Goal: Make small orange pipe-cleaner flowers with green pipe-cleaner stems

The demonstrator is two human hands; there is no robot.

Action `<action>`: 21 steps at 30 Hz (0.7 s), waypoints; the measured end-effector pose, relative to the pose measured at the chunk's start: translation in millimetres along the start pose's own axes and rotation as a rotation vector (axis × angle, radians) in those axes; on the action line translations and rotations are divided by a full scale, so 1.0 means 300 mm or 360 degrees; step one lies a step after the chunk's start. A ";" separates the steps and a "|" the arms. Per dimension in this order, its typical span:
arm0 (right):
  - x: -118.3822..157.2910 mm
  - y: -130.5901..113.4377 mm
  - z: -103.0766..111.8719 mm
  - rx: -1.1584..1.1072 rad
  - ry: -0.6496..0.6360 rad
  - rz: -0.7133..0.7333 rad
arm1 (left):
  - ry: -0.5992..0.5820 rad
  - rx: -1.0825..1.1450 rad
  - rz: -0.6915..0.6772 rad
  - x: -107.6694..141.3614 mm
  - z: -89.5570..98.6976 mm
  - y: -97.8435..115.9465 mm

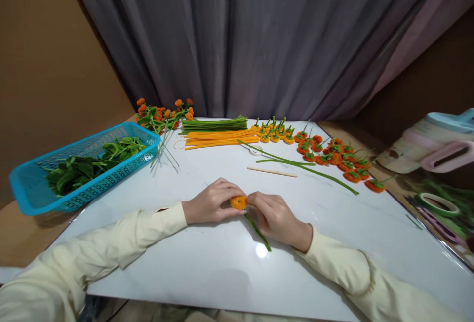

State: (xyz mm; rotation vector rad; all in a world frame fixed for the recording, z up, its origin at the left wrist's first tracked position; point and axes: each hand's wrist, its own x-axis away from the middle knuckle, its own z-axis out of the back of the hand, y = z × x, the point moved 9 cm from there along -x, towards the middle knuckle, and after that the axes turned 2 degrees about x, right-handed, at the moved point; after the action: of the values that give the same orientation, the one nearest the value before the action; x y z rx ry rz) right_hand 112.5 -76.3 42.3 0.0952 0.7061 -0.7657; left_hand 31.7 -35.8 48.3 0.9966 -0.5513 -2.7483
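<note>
Hands (210, 203) close together — orange flower (238, 202) between

Nearest flower (237, 202) before stick (272, 172), basket (27, 188) left

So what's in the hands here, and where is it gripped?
A yellow-orange flower: the left hand pinches its left side. The right hand meets its right edge, but whether it grips there is unclear.

One held orange flower (238, 202), one blue basket (122, 169), one wooden stick (272, 172), one handled cup (411, 141)
</note>
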 end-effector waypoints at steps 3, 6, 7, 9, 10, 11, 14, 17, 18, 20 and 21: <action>0.000 0.004 -0.001 -0.0086 0.0014 -0.0035 | -0.0013 0.0033 0.0039 -0.002 -0.001 -0.002; -0.003 0.022 -0.005 -0.0194 0.0009 -0.0061 | -0.0069 0.0065 0.0114 -0.006 -0.011 -0.016; -0.007 0.033 -0.007 -0.0228 0.0003 -0.0063 | -0.0087 0.0075 0.0148 -0.008 -0.013 -0.025; -0.019 0.064 -0.016 -0.0297 -0.0020 -0.0061 | -0.0106 0.0090 0.0232 -0.015 -0.015 -0.055; -0.028 0.085 -0.022 -0.0334 -0.0029 -0.0064 | -0.0107 0.0093 0.0282 -0.021 -0.014 -0.076; -0.039 0.110 -0.028 -0.0373 -0.0037 -0.0072 | -0.0104 0.0092 0.0335 -0.030 -0.012 -0.100; -0.077 0.191 -0.051 -0.0479 -0.0036 -0.0129 | -0.0100 0.0082 0.0461 -0.066 -0.008 -0.180; -0.107 0.262 -0.058 -0.0567 0.0037 -0.0230 | -0.0084 0.0110 0.0508 -0.109 -0.011 -0.246; -0.112 0.279 -0.056 -0.0596 0.0071 -0.0270 | -0.0078 0.0141 0.0522 -0.120 -0.013 -0.263; -0.114 0.302 -0.052 -0.0653 0.0106 -0.0334 | -0.0079 0.0227 0.0536 -0.135 -0.019 -0.286; -0.113 0.305 -0.051 -0.0674 0.0099 -0.0348 | -0.0088 0.0270 0.0530 -0.138 -0.023 -0.291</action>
State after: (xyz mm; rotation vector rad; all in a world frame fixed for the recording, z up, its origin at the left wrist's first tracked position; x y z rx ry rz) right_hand 147.8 15.9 36.1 -0.3492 0.9346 -0.8078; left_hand 65.1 53.8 33.1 0.7793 -0.8842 -2.4704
